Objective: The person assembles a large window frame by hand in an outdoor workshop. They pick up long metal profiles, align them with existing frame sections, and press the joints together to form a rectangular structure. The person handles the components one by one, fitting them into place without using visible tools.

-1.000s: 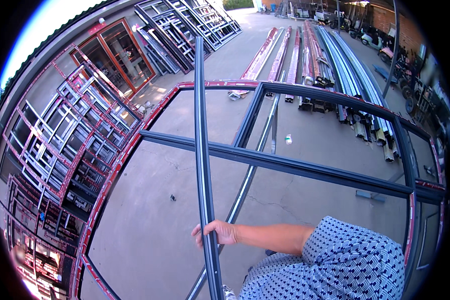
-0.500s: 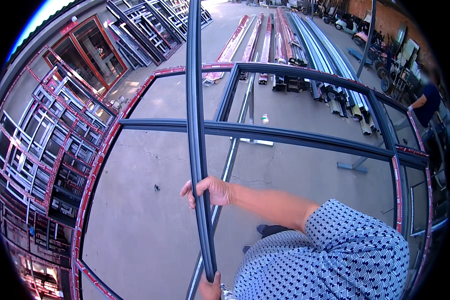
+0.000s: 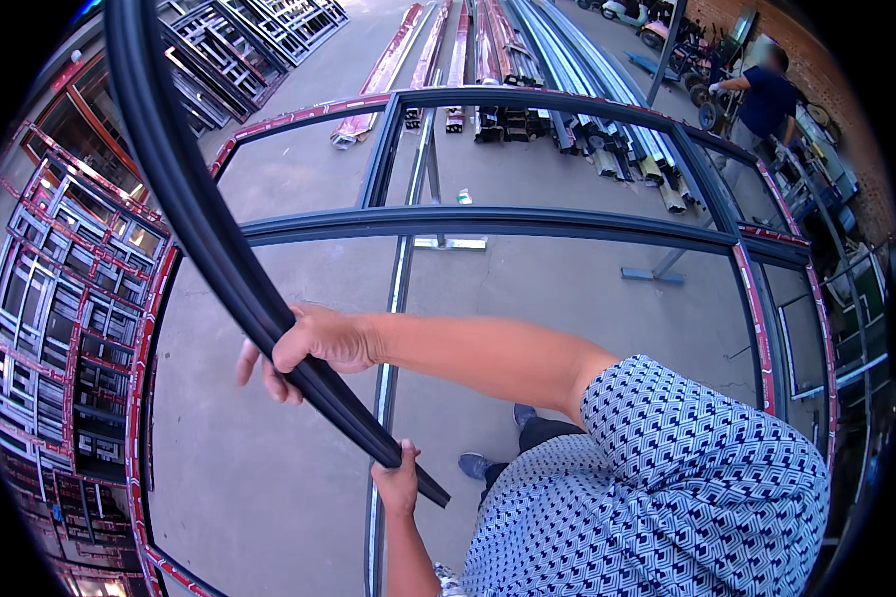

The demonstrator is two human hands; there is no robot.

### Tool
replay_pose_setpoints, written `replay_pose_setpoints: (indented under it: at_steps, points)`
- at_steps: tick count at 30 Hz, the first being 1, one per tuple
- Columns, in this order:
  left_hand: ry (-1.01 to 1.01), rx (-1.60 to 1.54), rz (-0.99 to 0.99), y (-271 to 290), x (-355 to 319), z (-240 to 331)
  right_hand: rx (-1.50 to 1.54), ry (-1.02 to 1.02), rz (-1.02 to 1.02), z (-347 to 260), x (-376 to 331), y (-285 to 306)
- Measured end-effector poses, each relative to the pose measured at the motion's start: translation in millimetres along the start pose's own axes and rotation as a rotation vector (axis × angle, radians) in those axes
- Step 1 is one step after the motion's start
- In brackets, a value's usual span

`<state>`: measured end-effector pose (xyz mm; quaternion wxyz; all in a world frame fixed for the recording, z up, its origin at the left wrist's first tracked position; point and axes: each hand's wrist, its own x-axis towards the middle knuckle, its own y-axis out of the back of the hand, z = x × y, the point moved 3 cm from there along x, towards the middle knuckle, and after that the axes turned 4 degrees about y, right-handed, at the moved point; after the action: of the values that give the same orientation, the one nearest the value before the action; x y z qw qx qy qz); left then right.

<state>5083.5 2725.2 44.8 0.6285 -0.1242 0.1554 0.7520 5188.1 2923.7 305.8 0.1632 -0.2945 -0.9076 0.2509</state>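
A long dark grey metal profile [image 3: 227, 254] runs slanting from the upper left down toward my body, lifted above a big window frame. My right hand [image 3: 324, 340] reaches across and grips it around its middle, thumb over the top, some fingertips sticking out past the far side. Close to its lower end my left hand [image 3: 398, 480] clasps it, thumb on top and the other fingers mostly hidden. Beneath lies the large dark window frame [image 3: 528, 221], edged with red protective film and divided by crossbars. A pale metal support rail [image 3: 388, 398] passes under it.
Stacked frames with red film [image 3: 80, 298] stand at the left. Bundles of long profiles [image 3: 488, 50] lie on the floor ahead, and more dark frames [image 3: 204, 65] lean far left. Another person [image 3: 767, 99] stands at the right by carts and equipment.
The profile has swung from nearly upright to a slant, its top moving left. My left hand has come up and forward with the lower end; my right hand has shifted left. My view has turned slightly.
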Motion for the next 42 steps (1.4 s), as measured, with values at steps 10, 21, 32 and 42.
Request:
replay_pose_setpoints:
  at_steps: [10, 21, 32, 42]
  points:
    - [-0.217, -0.118, -0.235, -128.1, 30.9, 65.9, -0.791, 0.133, 0.162, 15.8, -102.1, 37.7]
    - [-0.175, -0.110, -0.645, -159.0, 5.6, 114.7, -0.910, 0.060, 0.345, 30.6, -249.9, 117.7]
    - [0.009, -0.671, -0.284, -169.9, 66.9, 126.8, -1.108, -0.334, 0.334, 44.1, -298.9, 191.5]
    - [0.182, -0.574, -0.100, -186.4, 160.9, 118.8, -1.254, -0.524, 0.494, -19.2, -341.7, 229.4]
